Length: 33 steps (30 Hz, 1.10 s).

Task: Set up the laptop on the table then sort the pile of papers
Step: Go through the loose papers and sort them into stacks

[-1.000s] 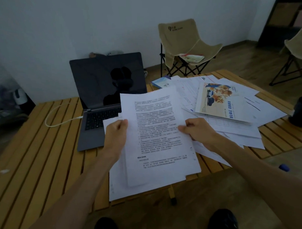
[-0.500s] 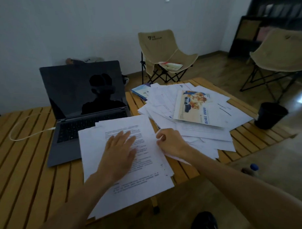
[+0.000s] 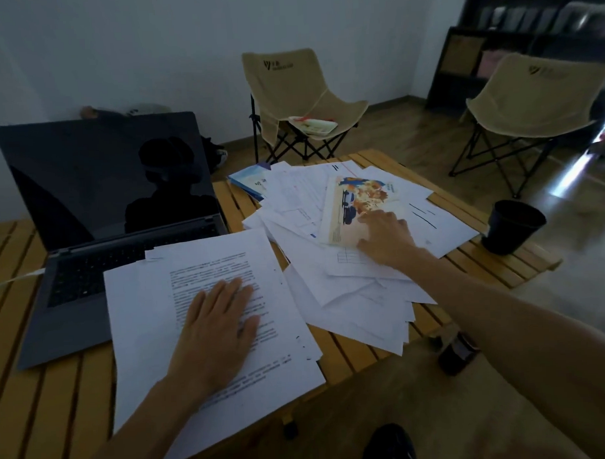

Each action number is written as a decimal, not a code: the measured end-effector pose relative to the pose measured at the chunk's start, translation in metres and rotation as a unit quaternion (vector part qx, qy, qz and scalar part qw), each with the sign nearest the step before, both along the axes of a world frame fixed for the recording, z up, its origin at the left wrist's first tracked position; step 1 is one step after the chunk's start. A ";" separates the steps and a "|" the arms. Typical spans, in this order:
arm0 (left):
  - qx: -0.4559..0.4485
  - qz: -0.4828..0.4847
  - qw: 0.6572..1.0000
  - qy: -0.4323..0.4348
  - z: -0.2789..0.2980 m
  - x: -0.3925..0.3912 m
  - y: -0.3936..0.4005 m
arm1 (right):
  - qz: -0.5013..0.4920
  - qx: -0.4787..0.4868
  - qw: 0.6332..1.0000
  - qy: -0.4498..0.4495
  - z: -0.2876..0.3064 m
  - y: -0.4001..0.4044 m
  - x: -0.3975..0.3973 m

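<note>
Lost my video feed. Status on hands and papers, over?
Left hand flat on sorted stack. Right hand touching colour leaflet on loose pile. Laptop open, screen dark. Nothing in the way.

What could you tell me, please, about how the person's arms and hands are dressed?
Both forearms are bare, with no sleeves in view. The left hand and the right hand wear no gloves, and no rings, watch or bracelet can be made out in this dim picture.

Casual home or office room: slatted wooden bench (image 3: 367, 347) with laptop (image 3: 98, 216) and papers (image 3: 350, 272), folding camp chairs (image 3: 289, 96) upper centre and right, dark shelving (image 3: 527, 25) upper right, wood floor.
</note>
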<state>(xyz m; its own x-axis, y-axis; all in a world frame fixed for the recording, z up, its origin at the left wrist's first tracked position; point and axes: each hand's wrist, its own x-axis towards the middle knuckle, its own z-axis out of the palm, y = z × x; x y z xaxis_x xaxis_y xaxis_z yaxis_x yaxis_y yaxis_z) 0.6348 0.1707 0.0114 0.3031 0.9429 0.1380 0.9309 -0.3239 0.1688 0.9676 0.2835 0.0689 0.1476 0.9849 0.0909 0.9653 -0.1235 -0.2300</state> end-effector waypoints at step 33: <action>-0.118 0.331 0.845 -0.404 0.074 -0.046 -0.004 | 0.451 0.019 0.889 -0.077 0.027 -0.171 -0.150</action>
<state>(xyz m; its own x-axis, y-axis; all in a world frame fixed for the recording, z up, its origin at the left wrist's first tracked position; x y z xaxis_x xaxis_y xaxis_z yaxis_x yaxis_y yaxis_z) 0.5891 0.1671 0.0852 -0.4044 0.8992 -0.1669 0.4459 0.3532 0.8225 0.8172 0.1127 0.0954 -0.7178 0.6919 0.0773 0.6880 0.7220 -0.0733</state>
